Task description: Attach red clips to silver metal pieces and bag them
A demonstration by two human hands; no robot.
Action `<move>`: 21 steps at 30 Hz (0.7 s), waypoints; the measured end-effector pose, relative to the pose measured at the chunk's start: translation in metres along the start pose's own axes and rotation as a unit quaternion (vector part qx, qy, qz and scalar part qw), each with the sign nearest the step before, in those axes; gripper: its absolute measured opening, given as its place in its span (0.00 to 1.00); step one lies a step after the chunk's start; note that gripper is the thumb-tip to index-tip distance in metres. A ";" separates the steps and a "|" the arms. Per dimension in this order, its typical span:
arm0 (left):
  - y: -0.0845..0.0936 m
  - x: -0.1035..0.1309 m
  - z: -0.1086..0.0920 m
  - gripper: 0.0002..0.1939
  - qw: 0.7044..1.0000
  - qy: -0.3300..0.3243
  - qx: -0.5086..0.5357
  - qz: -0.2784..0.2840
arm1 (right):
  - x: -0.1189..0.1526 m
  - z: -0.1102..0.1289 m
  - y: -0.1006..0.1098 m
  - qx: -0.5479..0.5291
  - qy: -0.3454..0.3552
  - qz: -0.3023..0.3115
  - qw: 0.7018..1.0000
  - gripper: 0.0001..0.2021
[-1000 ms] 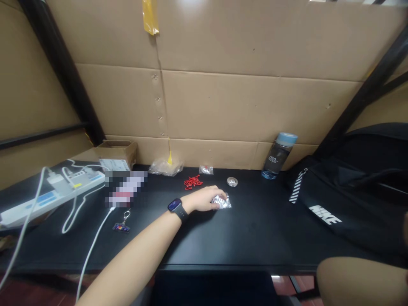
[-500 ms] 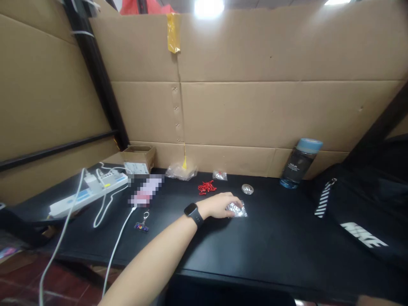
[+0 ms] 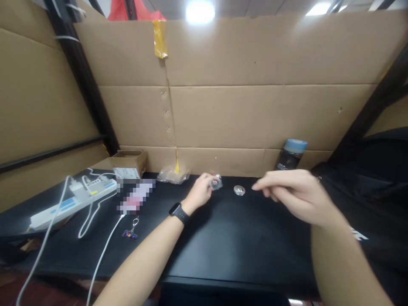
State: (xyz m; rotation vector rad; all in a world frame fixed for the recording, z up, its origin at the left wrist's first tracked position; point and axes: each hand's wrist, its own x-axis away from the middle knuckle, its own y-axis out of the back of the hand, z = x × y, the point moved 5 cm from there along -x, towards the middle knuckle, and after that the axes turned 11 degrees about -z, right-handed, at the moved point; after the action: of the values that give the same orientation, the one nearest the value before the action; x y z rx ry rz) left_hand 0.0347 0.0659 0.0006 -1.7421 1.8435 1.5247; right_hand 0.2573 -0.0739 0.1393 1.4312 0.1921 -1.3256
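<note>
My left hand, with a dark watch on the wrist, grips a small clear plastic packet between thumb and fingers near the back of the black table. Whatever is inside the packet is too blurred to make out. Right of it lies a round clear disc-like item, touched by neither hand. My right hand hovers to the right of this disc, blurred, its index finger stretched to the left and the other fingers loosely bent. Nothing shows in it. The red cords are hidden from view.
A blue-capped bottle stands behind my right hand, beside a black bag. On the left are a white power strip with cables, a pixelated object, a keychain, an open cardboard box and a clear bag.
My left hand has moved back and left from the clear packet's former spot, where no packet lies now. My right hand has come in from the lower right. The view has shifted slightly right.
</note>
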 end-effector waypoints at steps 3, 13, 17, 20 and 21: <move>0.017 -0.019 0.034 0.31 0.990 0.068 -0.120 -0.031 | 0.010 -0.075 -0.031 0.004 -0.132 0.003 0.991 0.16; -0.014 -0.067 0.100 0.16 0.925 0.144 -0.304 0.176 | 0.068 -0.194 -0.054 0.029 -0.297 -0.014 0.954 0.14; -0.025 -0.062 0.103 0.11 0.908 0.161 -0.346 0.174 | 0.064 -0.187 -0.058 0.023 -0.293 -0.001 0.956 0.15; -0.025 -0.054 0.100 0.13 0.902 0.168 -0.368 0.151 | 0.062 -0.182 -0.064 0.010 -0.285 0.016 0.958 0.15; -0.023 -0.052 0.098 0.15 0.901 0.167 -0.375 0.139 | 0.062 -0.180 -0.065 0.007 -0.284 0.021 0.959 0.15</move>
State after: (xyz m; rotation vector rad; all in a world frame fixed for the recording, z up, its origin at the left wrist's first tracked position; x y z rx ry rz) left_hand 0.0212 0.1763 -0.0192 -2.2353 1.8440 2.4241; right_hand 0.3388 0.0554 0.0083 1.0052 -0.2271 -1.6462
